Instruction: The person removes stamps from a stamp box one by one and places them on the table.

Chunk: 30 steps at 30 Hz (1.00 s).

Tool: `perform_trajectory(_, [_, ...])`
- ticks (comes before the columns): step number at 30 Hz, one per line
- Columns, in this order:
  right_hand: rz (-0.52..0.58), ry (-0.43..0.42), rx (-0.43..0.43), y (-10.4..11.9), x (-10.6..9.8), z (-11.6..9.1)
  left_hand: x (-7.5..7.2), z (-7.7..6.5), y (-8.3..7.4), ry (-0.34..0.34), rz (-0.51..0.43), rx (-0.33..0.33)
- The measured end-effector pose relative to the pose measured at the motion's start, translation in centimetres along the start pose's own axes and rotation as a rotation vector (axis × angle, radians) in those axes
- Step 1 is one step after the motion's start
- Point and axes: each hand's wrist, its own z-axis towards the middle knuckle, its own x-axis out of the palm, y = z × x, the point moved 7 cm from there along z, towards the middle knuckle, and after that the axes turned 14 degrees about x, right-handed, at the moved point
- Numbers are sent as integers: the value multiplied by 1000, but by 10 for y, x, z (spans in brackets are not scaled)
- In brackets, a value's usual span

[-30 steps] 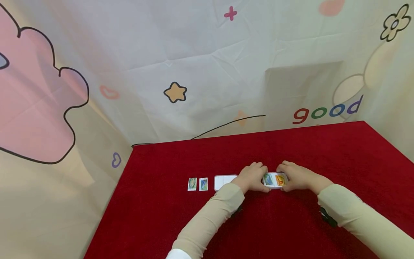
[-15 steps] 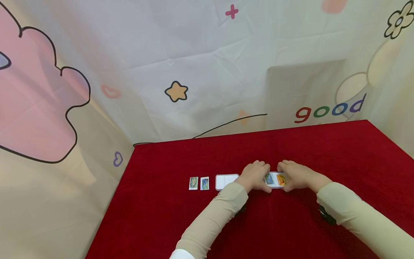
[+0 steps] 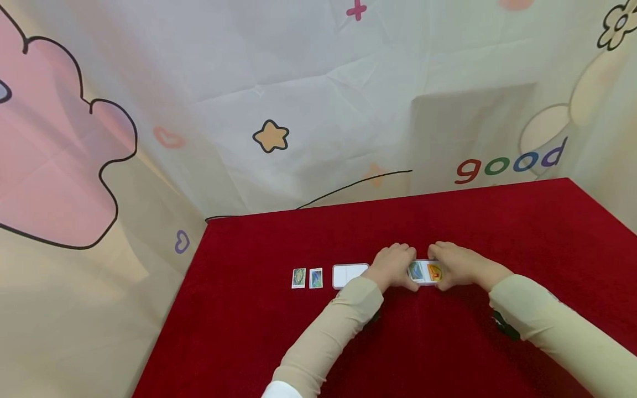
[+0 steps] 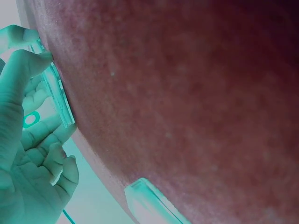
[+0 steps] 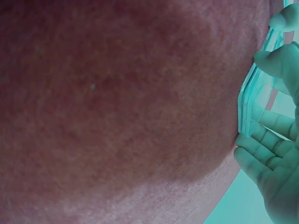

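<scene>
A flat clear plastic case (image 3: 425,263) lies on the red cloth with two small stamp-like pictures inside, one blue-green (image 3: 416,271) and one orange (image 3: 434,272). My left hand (image 3: 395,267) grips its left end, thumb on the near side and fingers at the far side. At the other end my right hand (image 3: 459,266) holds it the same way. Both wrist views show thumbs pressed against the case's near edge (image 5: 247,102), low over the cloth. The ends of the case are hidden under the hands.
Left of my left hand lies a second flat case (image 3: 348,275) with a white inside, partly covered by my forearm. Farther left are two loose stamp-like pictures, one greenish (image 3: 298,278) and one blue (image 3: 316,278). A printed curtain (image 3: 308,110) hangs behind the red-covered table (image 3: 249,342).
The head view has shifted slightly. Both hands keep their grip on the ends of the case, and the loose pictures and second case stay where they were.
</scene>
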Motion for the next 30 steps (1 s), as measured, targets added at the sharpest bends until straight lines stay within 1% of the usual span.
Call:
perform_trajectory(5, [11,3,-1,2,2,2,0,-3,2,0,-22,-7])
perform_trajectory(10, [7,15,0,3,7,1,4,-5,0,11,-27,-4])
perform_trajectory(17, [-13,-10,-4,1,6,-1,7,-3,0,-12,-30,-16])
perform_trajectory(23, [-31,-41,-17,2,0,-2,1,-2,0,-40,-27,-4])
perform_trajectory(30, [-19,-31,-21,3,0,-2,-1,-2,-1,-26,-17,-19])
